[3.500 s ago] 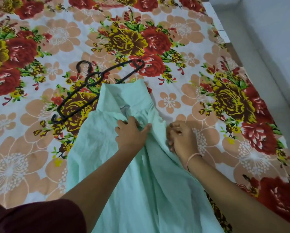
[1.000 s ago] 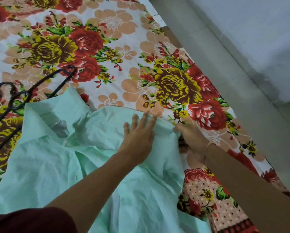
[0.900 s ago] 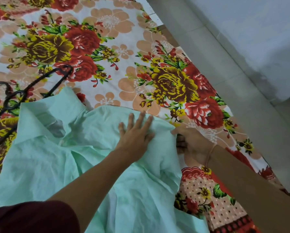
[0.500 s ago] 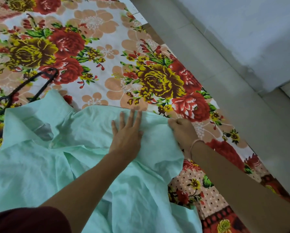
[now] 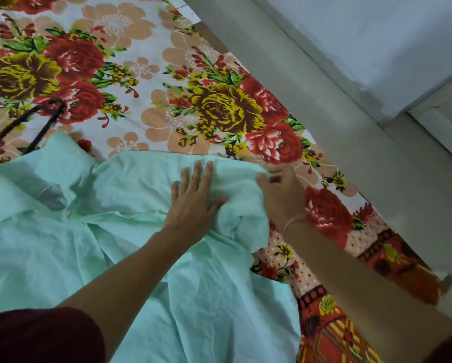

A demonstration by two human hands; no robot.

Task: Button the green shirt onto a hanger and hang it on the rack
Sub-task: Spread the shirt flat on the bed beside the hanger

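The pale green shirt lies spread on the flowered bedsheet, its collar at the left. My left hand presses flat on the shirt's shoulder with straight fingers. Just to its right, my right hand is at the sleeve's far edge; it is blurred, with fingers that look loosely spread, touching the cloth. A bunched fold of sleeve sits between the two hands. Part of a black wire hanger lies on the sheet at the far left, beyond the collar, apart from both hands.
The bedsheet with red and yellow flowers covers the bed. The bed's right edge runs diagonally, with grey tiled floor beyond it and a pale wall at the upper right. No rack is in view.
The view has swung right. My left hand stays flat on the shirt. My right hand has loosened from the sleeve edge, its fingers spreading, and a fold of sleeve has bunched up between my hands.
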